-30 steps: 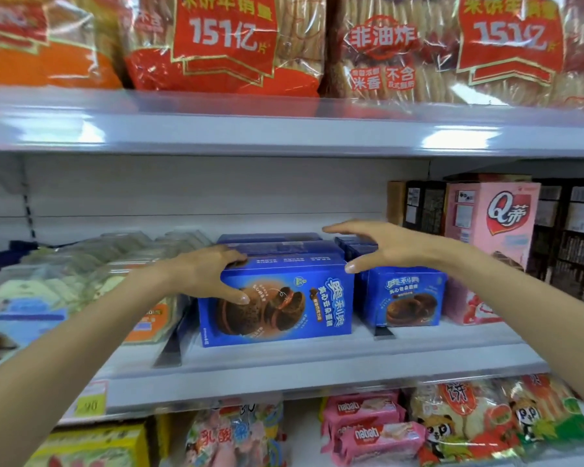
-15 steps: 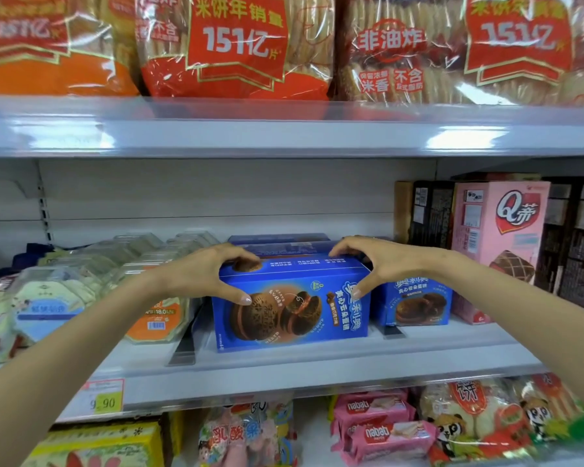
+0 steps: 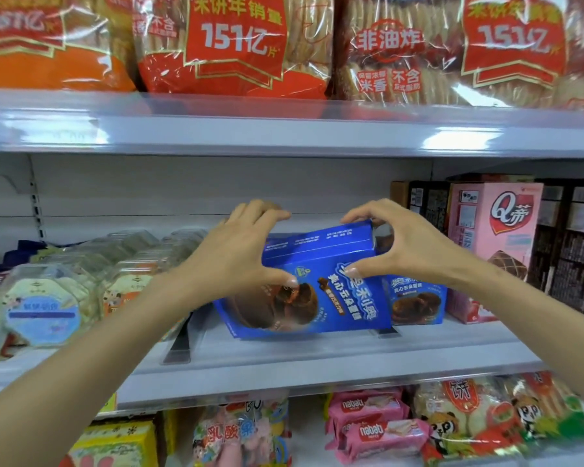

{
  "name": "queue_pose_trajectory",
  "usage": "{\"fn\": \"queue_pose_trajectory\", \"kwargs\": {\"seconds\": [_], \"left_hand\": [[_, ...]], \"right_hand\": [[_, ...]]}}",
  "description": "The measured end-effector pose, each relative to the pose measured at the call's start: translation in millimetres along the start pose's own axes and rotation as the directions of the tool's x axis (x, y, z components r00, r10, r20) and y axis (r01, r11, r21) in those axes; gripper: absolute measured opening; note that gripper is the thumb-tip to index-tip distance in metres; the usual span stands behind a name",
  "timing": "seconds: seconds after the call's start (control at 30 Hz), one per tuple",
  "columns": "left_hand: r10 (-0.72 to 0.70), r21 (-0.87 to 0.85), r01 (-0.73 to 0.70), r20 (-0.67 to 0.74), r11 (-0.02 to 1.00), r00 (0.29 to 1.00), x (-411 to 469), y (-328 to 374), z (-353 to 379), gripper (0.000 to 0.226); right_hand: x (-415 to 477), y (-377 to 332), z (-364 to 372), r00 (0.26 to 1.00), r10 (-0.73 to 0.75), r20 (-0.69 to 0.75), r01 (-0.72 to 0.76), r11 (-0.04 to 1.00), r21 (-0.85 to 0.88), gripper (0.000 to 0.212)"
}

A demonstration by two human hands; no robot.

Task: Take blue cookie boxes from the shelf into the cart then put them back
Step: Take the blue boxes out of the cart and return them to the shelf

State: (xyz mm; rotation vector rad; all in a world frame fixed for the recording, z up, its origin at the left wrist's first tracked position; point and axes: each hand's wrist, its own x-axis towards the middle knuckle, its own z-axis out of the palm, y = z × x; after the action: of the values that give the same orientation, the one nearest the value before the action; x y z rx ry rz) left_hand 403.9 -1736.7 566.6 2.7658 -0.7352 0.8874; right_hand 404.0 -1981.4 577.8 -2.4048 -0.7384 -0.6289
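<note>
A blue cookie box point(image 3: 321, 281) with chocolate cookies pictured on its front is tilted, its top leaning toward me and its right end raised, just above the middle shelf point(image 3: 317, 358). My left hand point(image 3: 240, 251) grips its left end, fingers over the top, thumb on the front. My right hand point(image 3: 395, 244) grips its upper right corner the same way. A second, smaller blue cookie box point(image 3: 418, 301) stands upright on the shelf to the right, partly hidden behind the held one. No cart is in view.
Clear plastic cookie tubs point(image 3: 48, 298) fill the shelf to the left. A pink box point(image 3: 496, 244) and dark boxes point(image 3: 573, 251) stand to the right. Large red cracker bags point(image 3: 236, 45) sit on the shelf above. Pink wafer packs point(image 3: 375, 429) and snack bags lie on the shelf below.
Both hands have closed on the front blue box and lifted and tilted it off the shelf; one second ago the right hand hovered over the box at the right.
</note>
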Motion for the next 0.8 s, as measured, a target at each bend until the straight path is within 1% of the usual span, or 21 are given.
{"fn": "queue_pose_trajectory", "kwargs": {"seconds": [0.07, 0.1, 0.13, 0.17, 0.2, 0.27, 0.3, 0.37, 0.43, 0.47, 0.53, 0.57, 0.63, 0.7, 0.73, 0.8], "left_hand": [[-0.07, -0.011, 0.069, -0.154, 0.998, 0.986, -9, 11, -7, 0.066], [-0.117, -0.013, 0.117, -0.169, 0.993, 0.979, -14, 12, -9, 0.054], [-0.179, -0.024, 0.177, -0.124, 0.984, 0.976, -20, 10, -10, 0.046], [-0.239, -0.085, 0.237, -0.018, 0.968, 0.971, -24, 8, -11, 0.041], [-0.285, -0.206, 0.304, 0.117, 0.93, 0.951, -27, 6, -12, 0.038], [-0.309, -0.439, 0.45, 0.357, 0.778, 0.882, -30, 9, -10, 0.037], [-0.299, -0.499, 0.502, 0.433, 0.706, 0.85, -31, 12, -8, 0.038], [-0.271, -0.554, 0.553, 0.51, 0.622, 0.816, -31, 21, -2, 0.04], [-0.249, -0.569, 0.57, 0.544, 0.593, 0.802, -30, 32, -1, 0.035], [-0.252, -0.562, 0.581, 0.555, 0.589, 0.793, -30, 37, -3, 0.035], [-0.285, -0.504, 0.616, 0.585, 0.605, 0.759, -27, 43, -10, 0.047], [-0.314, -0.453, 0.631, 0.595, 0.63, 0.74, -25, 45, -13, 0.055], [-0.376, -0.318, 0.624, 0.578, 0.714, 0.724, -18, 44, -20, 0.07], [-0.416, -0.162, 0.589, 0.562, 0.792, 0.715, -11, 39, -26, 0.077], [-0.427, -0.091, 0.572, 0.572, 0.815, 0.7, -7, 38, -30, 0.081], [-0.45, 0.045, 0.541, 0.615, 0.84, 0.647, 0, 40, -36, 0.085]], "right_hand": [[-15, -3, -2, 0.994, 0.052, -0.096, -0.05, 0.999, 0.015, 0.048], [-25, -2, -3, 0.987, 0.084, -0.14, -0.081, 0.996, 0.03, 0.046], [-35, 0, -3, 0.977, 0.117, -0.176, -0.112, 0.993, 0.039, 0.044], [-44, 3, -1, 0.967, 0.148, -0.21, -0.143, 0.989, 0.037, 0.044], [-54, 5, 3, 0.954, 0.174, -0.244, -0.173, 0.985, 0.026, 0.044], [-70, 8, 15, 0.924, 0.201, -0.324, -0.206, 0.978, 0.019, 0.05], [-77, 7, 22, 0.912, 0.199, -0.358, -0.202, 0.979, 0.03, 0.055], [-88, 1, 37, 0.914, 0.167, -0.371, -0.154, 0.986, 0.065, 0.066], [-95, -8, 51, 0.943, 0.113, -0.314, -0.082, 0.99, 0.111, 0.068], [-98, -13, 58, 0.958, 0.066, -0.278, -0.032, 0.991, 0.127, 0.065], [-99, -25, 68, 0.978, -0.04, -0.206, 0.078, 0.981, 0.18, 0.063], [-99, -29, 72, 0.981, -0.088, -0.172, 0.125, 0.968, 0.216, 0.066], [-97, -36, 77, 0.977, -0.171, -0.128, 0.201, 0.936, 0.287, 0.072], [-95, -42, 78, 0.973, -0.213, -0.091, 0.232, 0.893, 0.386, 0.07], [-93, -44, 77, 0.972, -0.228, -0.058, 0.231, 0.873, 0.429, 0.066], [-87, -42, 77, 0.961, -0.273, 0.035, 0.234, 0.876, 0.422, 0.054]]}}
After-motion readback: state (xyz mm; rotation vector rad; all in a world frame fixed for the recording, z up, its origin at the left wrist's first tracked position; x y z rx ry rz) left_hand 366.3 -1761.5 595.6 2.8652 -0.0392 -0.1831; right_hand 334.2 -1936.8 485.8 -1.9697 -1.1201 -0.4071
